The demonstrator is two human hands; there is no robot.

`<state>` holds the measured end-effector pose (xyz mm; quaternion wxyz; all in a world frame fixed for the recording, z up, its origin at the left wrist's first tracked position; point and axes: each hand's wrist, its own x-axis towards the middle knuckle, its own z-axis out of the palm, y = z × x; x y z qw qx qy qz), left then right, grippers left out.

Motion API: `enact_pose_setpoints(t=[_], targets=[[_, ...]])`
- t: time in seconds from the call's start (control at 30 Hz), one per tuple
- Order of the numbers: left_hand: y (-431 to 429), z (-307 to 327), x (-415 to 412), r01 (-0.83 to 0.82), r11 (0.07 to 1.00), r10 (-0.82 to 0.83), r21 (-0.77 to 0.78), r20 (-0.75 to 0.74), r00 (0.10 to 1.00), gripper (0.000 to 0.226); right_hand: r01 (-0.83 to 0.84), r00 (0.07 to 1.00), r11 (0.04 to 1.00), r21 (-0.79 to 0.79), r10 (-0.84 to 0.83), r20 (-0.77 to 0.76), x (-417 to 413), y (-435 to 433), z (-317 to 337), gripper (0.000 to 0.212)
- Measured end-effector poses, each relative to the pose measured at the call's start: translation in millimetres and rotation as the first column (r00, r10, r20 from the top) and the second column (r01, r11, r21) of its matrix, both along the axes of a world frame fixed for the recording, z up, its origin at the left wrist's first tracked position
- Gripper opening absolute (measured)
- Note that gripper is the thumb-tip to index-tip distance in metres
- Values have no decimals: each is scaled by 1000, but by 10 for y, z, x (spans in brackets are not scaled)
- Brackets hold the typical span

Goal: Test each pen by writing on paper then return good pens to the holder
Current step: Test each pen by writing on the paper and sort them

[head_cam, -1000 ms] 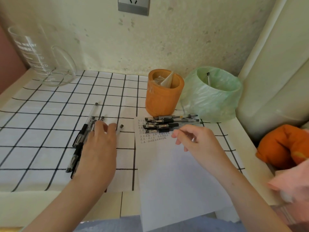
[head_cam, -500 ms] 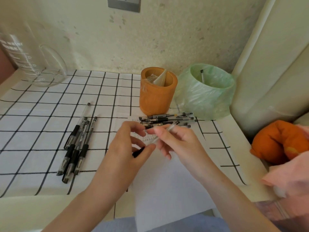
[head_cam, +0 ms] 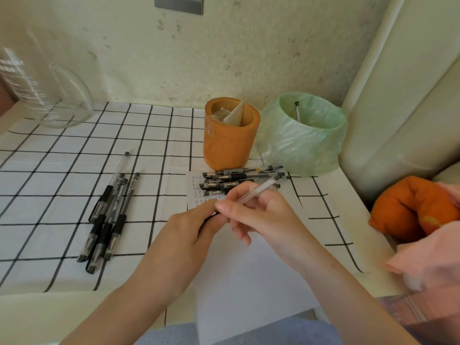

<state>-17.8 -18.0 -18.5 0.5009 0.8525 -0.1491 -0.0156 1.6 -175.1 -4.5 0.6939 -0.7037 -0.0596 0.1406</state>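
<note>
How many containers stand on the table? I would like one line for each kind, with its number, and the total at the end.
Orange pen holder: 1
Container lined with a green plastic bag: 1
Clear glass measuring jug: 1
Total: 3

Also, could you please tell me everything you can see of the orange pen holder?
The orange pen holder is a round, open-topped cup with thick walls, matte and wood-like. It stands upright at the back of the checked cloth, just left of the green-bagged bin; whether they touch is unclear. Inside sit crumpled clear wrap and a pale folded piece, with no pens visible. A row of pens lies on the paper close before its base.
</note>
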Motion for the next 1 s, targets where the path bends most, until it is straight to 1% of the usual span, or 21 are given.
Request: enact_pose_setpoints(t=[0.13,0.27,0.53,0.67,0.83,1.0], targets=[[-17,-1,-15,-7,1000,6,-23,-63,998,21,-23,1000,1000,-6,23,-6,17,-12,-11,11],[-43,58,-15,-3,999,-1,-42,-80,997,20,-32,999,999,-5,32,10,30,-45,21,13],[-66,100,-22,-21,998,14,-66,-101,995,20,-12,1000,999,38,13,-14,20,-52,48,16],[-78,116,-16,2,995,-14,-99,-117,993,23,-23,1000,999,43,24,-16,24,-60,59,15],[-71,125,20,46,978,-86,-204,-190,978,25,-53,998,997,55,54,-13,36,-83,57,24],[-28,49,23,82,973,-150,-214,-322,935,24,-55,998,998,34,55,-7,35,-91,51,22]])
